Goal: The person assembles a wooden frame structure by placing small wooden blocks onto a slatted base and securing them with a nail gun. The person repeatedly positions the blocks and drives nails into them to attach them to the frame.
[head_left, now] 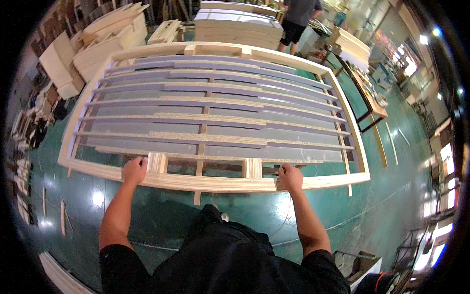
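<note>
A large rectangular wooden frame (215, 184) spreads out in front of me, its near rail running across at my waist. My left hand (134, 170) is closed over that rail, just left of a short wooden block (156, 162) set against its inner side. Farther right, my right hand (291, 177) grips the same rail, to the right of a second block (252, 168). The fingertips of both hands are partly hidden. Inside the frame lie several long strips (208, 120) with stepped, overlapping lengths, above a grey sheet (132, 117). Thin crosswise battens (199, 166) stick out under the near rail.
Stacked boards (237, 32) stand behind the frame, with a person (298, 22) beside them. Wooden panels (61, 63) lean at the far left. A bench (369, 98) is on the right. Loose sticks (391, 142) lie on the green floor (372, 206). An open box (360, 267) sits at lower right.
</note>
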The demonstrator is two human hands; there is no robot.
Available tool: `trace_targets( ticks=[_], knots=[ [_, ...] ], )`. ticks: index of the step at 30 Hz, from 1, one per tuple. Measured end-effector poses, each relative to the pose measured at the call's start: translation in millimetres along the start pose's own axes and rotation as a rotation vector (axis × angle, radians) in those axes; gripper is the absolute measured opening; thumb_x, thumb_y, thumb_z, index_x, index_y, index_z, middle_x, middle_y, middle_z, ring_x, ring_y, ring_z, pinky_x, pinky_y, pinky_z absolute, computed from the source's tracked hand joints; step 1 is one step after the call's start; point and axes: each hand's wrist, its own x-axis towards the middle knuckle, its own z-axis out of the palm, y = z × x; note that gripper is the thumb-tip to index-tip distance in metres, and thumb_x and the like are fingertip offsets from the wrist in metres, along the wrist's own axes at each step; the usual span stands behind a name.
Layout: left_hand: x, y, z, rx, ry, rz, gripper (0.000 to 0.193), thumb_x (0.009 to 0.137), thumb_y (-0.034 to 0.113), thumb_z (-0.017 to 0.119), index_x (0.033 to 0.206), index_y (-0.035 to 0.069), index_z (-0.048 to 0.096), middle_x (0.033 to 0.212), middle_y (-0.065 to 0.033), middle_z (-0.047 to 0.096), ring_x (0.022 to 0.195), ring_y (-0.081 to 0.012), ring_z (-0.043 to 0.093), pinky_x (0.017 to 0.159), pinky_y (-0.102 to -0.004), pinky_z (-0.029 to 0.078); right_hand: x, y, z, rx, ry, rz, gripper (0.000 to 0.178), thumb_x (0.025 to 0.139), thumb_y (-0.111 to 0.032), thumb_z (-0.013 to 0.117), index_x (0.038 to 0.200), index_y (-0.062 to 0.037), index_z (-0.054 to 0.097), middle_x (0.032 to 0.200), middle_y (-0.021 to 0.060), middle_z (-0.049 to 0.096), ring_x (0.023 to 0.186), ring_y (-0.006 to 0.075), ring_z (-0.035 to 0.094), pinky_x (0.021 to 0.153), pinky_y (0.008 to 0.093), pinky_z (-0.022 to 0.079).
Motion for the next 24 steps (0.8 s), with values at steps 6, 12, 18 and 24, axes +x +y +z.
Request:
trace_targets(
  ticks=[6, 12, 18, 24],
  knots=[
    [-3, 6, -6, 0.025, 0.017, 0.004, 0.048, 0.103, 0.051, 0.047, 0.095, 0.008, 0.067, 0.092, -0.0243, 0.071, 0.09, -0.0479, 0.067, 0.081, -0.0583, 0.051, 0, 0, 1, 0.012, 0.014, 0.033, 0.026, 0.091, -0.035, 0.063, 0.098, -0.0133, 0.075, 0.09, 0.0145, 0.075, 0.086, 0.0386, 0.071, 0.077, 0.0507, 0.056],
    [4, -2, 1, 0.008, 0.021, 0.037, 0.048, 0.102, 0.05, 0.048, 0.096, 0.007, 0.069, 0.094, -0.0236, 0.072, 0.09, -0.0477, 0.067, 0.079, -0.0574, 0.052, 1, 4, 6, 0.032, 0.041, -0.001, 0.025, 0.09, -0.035, 0.064, 0.094, -0.0121, 0.073, 0.087, 0.0148, 0.075, 0.084, 0.0383, 0.071, 0.076, 0.0502, 0.056],
    [2, 4, -1, -0.012, 0.018, 0.042, 0.047, 0.102, 0.049, 0.049, 0.096, 0.007, 0.069, 0.094, -0.0231, 0.073, 0.091, -0.0475, 0.067, 0.079, -0.0579, 0.051, 0, 2, 2, 0.053, 0.025, 0.038, 0.027, 0.091, -0.034, 0.062, 0.094, -0.01, 0.073, 0.087, 0.017, 0.074, 0.084, 0.0396, 0.072, 0.076, 0.0526, 0.056],
    [4, 1, 2, 0.009, 0.018, 0.012, 0.047, 0.102, 0.05, 0.048, 0.096, 0.009, 0.069, 0.096, -0.0222, 0.073, 0.093, -0.0469, 0.068, 0.079, -0.0581, 0.051, -2, -2, -3, 0.051, 0.028, 0.02, 0.026, 0.091, -0.033, 0.062, 0.096, -0.0093, 0.073, 0.086, 0.018, 0.074, 0.084, 0.0402, 0.072, 0.077, 0.0537, 0.056]
  ],
)
